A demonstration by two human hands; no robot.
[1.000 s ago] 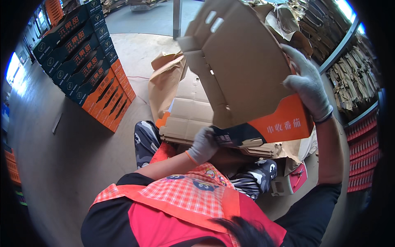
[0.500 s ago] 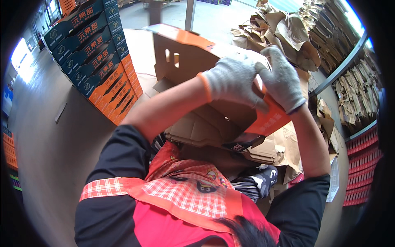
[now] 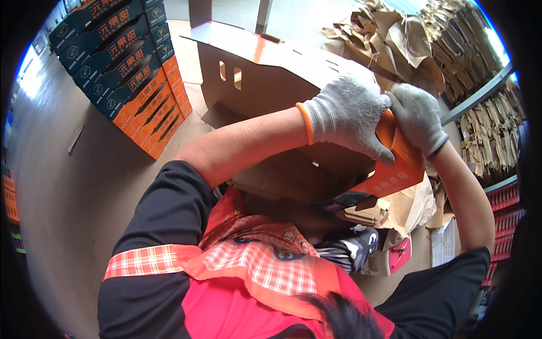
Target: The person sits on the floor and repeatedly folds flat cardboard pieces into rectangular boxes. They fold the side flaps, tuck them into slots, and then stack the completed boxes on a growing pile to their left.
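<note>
In the head view, the open cardboard box (image 3: 271, 85) is tipped in front of the person's chest, brown inside and orange along its right end, with two slots cut through its far left wall. The left hand (image 3: 351, 112), in a pale knit glove with an orange cuff, lies over the upper right part of the box, thumb stretched down along the orange panel; its other fingertips are hidden, so I cannot tell whether it pinches the cardboard. The right hand (image 3: 419, 120), gloved alike with a dark cuff, is just beside it, fingers curled over the outer right corner of the box and closed on that edge. Below the box's right end lie some folded cardboard (image 3: 361, 215) and a sheet of brown paper (image 3: 416, 209). The person wears a checked apron (image 3: 271, 272). A tall stack of green and orange boxes (image 3: 125, 48) stands on the floor to the left. Crumpled brown paper (image 3: 389, 48) is heaped beyond the hands, and at the right a rack holds piled brown sheets (image 3: 490, 133), with red crates (image 3: 502, 226) below.
</note>
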